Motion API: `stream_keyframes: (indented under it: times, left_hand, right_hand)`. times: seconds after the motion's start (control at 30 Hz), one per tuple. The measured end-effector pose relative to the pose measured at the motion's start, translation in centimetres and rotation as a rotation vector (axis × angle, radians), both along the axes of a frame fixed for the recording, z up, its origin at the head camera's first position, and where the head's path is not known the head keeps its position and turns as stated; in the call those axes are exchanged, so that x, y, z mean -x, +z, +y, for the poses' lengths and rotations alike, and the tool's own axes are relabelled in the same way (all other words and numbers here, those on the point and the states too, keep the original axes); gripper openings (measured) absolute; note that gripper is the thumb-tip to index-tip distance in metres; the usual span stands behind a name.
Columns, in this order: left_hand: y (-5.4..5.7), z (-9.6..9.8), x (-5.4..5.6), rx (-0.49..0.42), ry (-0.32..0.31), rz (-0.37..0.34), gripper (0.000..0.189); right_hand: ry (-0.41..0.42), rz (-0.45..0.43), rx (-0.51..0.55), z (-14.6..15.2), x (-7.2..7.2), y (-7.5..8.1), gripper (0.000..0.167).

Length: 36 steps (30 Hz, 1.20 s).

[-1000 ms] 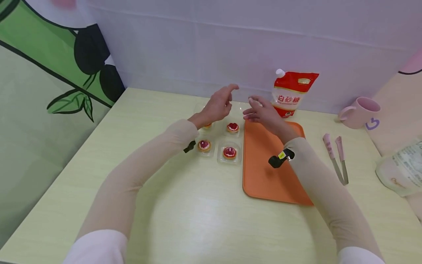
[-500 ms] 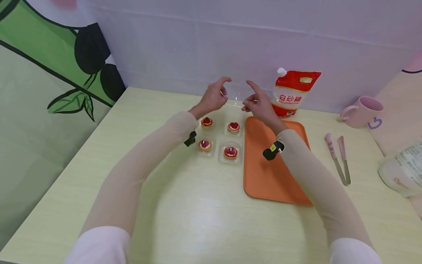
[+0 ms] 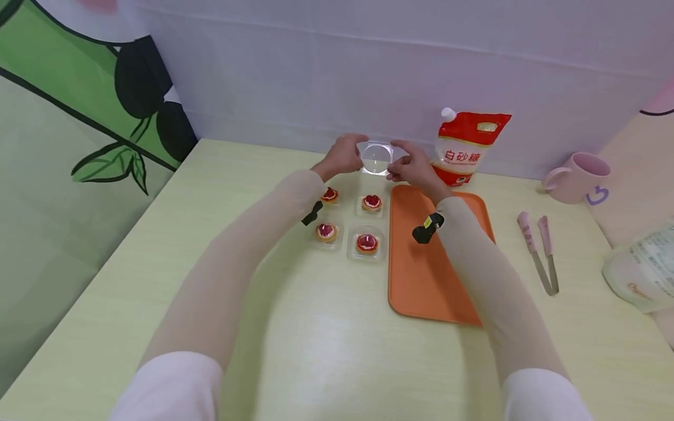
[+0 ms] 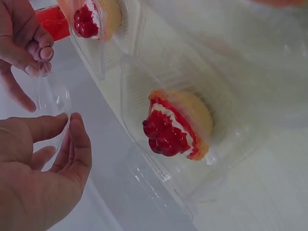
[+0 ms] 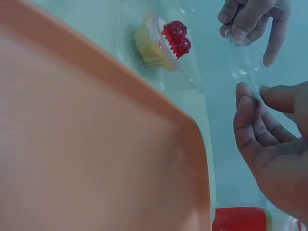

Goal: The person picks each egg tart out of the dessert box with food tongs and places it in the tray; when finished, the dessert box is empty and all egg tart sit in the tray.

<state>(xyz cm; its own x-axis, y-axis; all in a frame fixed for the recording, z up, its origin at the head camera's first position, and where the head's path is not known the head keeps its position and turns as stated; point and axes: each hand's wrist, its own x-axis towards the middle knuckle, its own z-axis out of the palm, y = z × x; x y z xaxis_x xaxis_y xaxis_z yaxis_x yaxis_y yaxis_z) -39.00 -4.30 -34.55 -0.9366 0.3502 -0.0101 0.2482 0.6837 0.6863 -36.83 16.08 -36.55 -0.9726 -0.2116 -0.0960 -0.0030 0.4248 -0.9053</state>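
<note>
A clear plastic lid [image 3: 377,158] with a round raised middle is held up between both hands near the back of the table. My left hand [image 3: 343,156] pinches one side of it between thumb and fingers, as the left wrist view shows up close. On the opposite side, my right hand [image 5: 274,127] pinches the edge. Below the hands, several small tarts with red fruit and white cream sit in clear plastic boxes. One tart [image 3: 371,203] is nearest the lid, and another tart [image 4: 175,125] lies under my left wrist. Part of one tart is covered by the left sleeve.
An orange tray [image 3: 421,280] lies beneath my right forearm. Behind it stands a red and white sugar pouch [image 3: 463,149]. Farther right are a pink mug [image 3: 578,178], pink-handled tongs [image 3: 547,257] and a whitish container [image 3: 639,272]. A wall cloth [image 3: 295,88] closes off the back.
My right hand has moved up and left, its fingers going from spread to pinching the lid. The lid now faces the head camera more. The left hand has shifted slightly right.
</note>
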Motion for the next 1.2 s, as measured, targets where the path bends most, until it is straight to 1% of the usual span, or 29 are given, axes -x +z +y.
stream_keyframes:
  times: [0.2, 0.37, 0.5, 0.57, 0.77, 0.93, 1.2]
  left_hand:
    - [-0.1, 0.3, 0.8, 0.037, 0.009, -0.107, 0.072]
    - [-0.1, 0.5, 1.1, 0.089, -0.013, -0.133, 0.074]
    - [-0.1, 0.7, 1.3, 0.11, -0.027, -0.185, 0.072]
    - [-0.2, 0.8, 1.4, 0.12, -0.027, -0.215, 0.071]
    - [-0.9, 1.3, 1.9, 0.156, 0.001, -0.289, 0.068]
    - [-1.2, 1.7, 2.3, 0.177, 0.006, -0.311, 0.067]
    - [-1.0, 1.9, 2.5, 0.231, -0.001, -0.35, 0.067]
  right_hand:
    - [0.021, -0.011, -0.053, 0.2, 0.4, -0.6, 0.063]
    - [0.025, -0.018, -0.108, 0.5, 0.6, -0.9, 0.063]
    - [0.034, -0.011, -0.156, 0.6, 0.8, -1.2, 0.061]
    - [0.041, -0.01, -0.181, 0.6, 0.9, -1.4, 0.06]
    - [0.073, -0.021, -0.224, 0.9, 1.6, -2.4, 0.059]
    - [0.077, -0.031, -0.238, 1.1, 1.8, -2.8, 0.059]
    - [0.058, -0.047, -0.287, 0.5, 1.9, -2.6, 0.055]
